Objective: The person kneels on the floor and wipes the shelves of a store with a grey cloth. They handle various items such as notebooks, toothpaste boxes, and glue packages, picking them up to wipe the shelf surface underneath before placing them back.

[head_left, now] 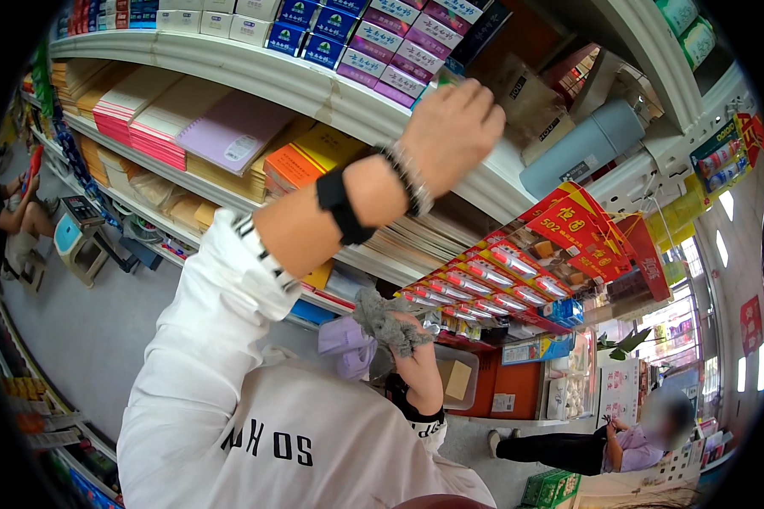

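Observation:
My left hand [454,131], with a black band and a beaded bracelet on the wrist, is raised to the upper shelf [314,100]. Its fingers are curled; whatever they hold, if anything, is hidden behind the hand. Just past it stand stacked blue toothpaste boxes [323,49] and purple-and-white boxes [390,47]. To its right lies a grey-blue cylindrical bottle [581,148], beside clear-wrapped packets [539,119]. Lower down, near my body, my right hand [406,319] is closed on a crumpled grey cloth [390,327], which covers much of the hand.
A red display of small glue tubes [501,280] juts from the shelf between my arms and the right side. Notebooks [233,127] and envelopes fill the lower shelf. A stool [81,237] and a seated person are at left; another person [603,445] stands at lower right.

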The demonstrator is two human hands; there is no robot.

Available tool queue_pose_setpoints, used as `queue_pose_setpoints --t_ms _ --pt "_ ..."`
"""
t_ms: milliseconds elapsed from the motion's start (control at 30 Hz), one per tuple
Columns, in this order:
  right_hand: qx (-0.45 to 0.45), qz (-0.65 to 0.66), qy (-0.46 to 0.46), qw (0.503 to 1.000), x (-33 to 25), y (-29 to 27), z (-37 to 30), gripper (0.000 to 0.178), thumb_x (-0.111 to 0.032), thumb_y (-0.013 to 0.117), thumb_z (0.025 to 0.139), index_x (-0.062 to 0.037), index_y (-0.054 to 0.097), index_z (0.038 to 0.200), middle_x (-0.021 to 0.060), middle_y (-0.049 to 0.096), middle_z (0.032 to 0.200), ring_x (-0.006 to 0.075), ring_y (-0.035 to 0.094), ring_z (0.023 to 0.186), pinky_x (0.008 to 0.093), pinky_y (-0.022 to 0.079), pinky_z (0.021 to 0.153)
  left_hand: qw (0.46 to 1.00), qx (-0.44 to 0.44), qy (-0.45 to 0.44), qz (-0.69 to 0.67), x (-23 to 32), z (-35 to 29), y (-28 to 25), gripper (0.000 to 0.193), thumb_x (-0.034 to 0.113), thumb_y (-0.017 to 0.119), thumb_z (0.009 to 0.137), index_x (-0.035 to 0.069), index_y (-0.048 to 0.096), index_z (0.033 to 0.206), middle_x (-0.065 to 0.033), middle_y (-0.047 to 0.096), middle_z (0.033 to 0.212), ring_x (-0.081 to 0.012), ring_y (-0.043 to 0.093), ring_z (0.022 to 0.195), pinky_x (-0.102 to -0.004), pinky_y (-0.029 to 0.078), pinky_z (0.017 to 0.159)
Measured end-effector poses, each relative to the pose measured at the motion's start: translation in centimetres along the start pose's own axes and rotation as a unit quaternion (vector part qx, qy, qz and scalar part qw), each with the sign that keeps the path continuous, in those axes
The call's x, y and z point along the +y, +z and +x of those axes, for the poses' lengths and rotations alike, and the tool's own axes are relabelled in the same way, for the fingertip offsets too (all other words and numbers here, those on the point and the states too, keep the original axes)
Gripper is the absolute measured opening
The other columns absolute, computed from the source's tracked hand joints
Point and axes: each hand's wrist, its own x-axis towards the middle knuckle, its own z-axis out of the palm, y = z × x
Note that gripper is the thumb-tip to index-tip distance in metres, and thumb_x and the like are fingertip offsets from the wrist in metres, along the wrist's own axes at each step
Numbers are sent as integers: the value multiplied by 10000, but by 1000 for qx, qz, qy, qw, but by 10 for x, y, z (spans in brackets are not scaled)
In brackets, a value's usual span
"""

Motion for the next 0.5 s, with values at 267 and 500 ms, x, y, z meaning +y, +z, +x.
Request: queue_pose_setpoints --t_ms 267,500 --pt "49 -53 38 997 27 -10 -36 351 56 510 737 15 511 1085 133 581 1013 241 537 926 314 408 829 969 -56 -241 9 -54 -152 -72 486 229 709 686 30 531 1092 -167 526 1058 -320 507 995 -406 446 818" --pt "20 0 57 998 17 16 -26 334 83 521 733 22 540 1061 104 574 1011 197 525 949 301 400 840 863 -258 -421 -111 -67 -185 -63 847 378 743 605 128 341 1308 -196 413 1151 -370 478 1037 -406 435 848"
